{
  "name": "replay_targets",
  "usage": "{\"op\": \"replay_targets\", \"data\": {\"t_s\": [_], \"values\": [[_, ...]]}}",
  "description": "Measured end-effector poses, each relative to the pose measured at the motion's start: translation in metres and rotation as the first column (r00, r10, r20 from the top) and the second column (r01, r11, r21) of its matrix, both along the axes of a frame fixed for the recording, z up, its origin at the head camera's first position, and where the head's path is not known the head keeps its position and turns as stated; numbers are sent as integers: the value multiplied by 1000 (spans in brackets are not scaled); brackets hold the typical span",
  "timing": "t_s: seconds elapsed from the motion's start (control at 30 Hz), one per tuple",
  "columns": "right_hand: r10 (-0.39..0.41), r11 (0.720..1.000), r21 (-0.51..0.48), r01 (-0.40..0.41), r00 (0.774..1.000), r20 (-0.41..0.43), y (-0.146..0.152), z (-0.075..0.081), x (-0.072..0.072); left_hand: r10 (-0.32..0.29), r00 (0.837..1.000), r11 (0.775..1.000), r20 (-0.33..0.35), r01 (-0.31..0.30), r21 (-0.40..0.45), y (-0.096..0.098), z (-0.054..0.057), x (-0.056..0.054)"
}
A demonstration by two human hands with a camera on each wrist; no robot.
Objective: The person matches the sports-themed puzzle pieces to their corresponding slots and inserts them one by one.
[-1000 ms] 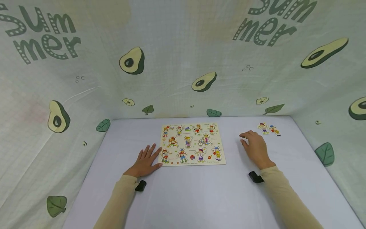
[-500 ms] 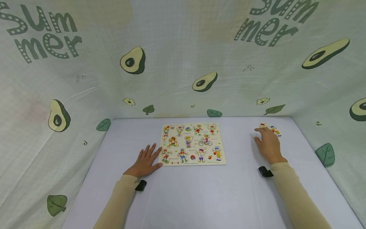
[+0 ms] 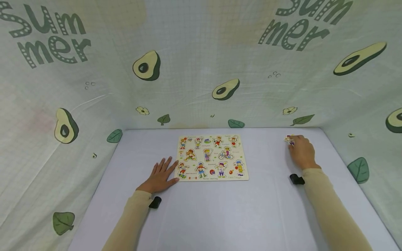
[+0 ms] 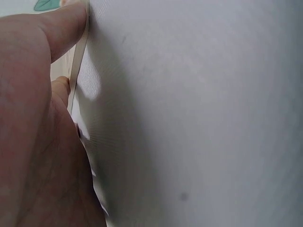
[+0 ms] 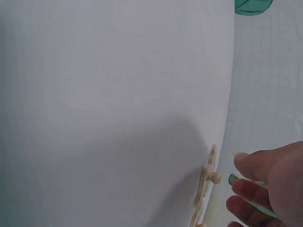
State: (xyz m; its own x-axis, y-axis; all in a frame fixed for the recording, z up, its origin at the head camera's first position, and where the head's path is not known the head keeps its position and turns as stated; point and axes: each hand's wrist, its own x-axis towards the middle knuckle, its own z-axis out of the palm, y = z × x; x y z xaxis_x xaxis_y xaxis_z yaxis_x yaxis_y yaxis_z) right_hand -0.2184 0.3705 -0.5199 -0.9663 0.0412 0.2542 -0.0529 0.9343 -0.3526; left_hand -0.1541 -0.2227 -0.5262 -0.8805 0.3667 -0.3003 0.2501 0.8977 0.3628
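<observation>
A cream peg puzzle board (image 3: 239,155) with printed sports children lies on the table in the head view. My left hand (image 3: 158,177) rests flat at its left edge, fingers spread, with thumb and a finger touching the edge. The board's edge (image 4: 78,54) also shows by the thumb in the left wrist view. My right hand (image 3: 303,153) is over the loose puzzle pieces at the back right. One child-shaped piece (image 3: 288,140) shows beside its fingertips; the other is hidden. In the right wrist view, the loosely bent fingers (image 5: 253,191) stand apart from a piece's wooden knob (image 5: 214,177).
The white table (image 3: 216,216) is backed by a hanging cloth (image 3: 188,104) with avocado and leaf prints. More cloth borders its left and right sides. Black wrist cameras sit below both hands.
My right hand has moved right and toward the back, from beside the loose pieces to over them, covering one. The left hand and the board stay where they were.
</observation>
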Motion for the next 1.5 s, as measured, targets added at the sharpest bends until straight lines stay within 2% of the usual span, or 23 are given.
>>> {"op": "replay_targets", "data": {"t_s": [0.33, 0.67, 0.93, 1.2, 1.5], "values": [[-10, 999, 42, 6, 996, 84, 8, -1, -7, -6, 1000, 1000, -2, 6, 23, 2, 2, 1], [-11, 998, 61, 8, 998, 57, 12, -2, -18, -5, 1000, 1000, 0, 5, 6, 2, -1, 0], [-27, 997, 78, 22, 998, 64, 13, 0, -27, 5, 1000, 999, 2, -5, 36, 2, 0, 2], [-23, 998, 67, 18, 996, 80, 10, 0, -25, 5, 1000, 1000, -6, -5, 16, 1, -2, 2], [24, 1000, 9, -25, 998, 55, -9, 6, -16, -1, 1000, 999, -11, 2, 51, 1, 3, 2]]}}
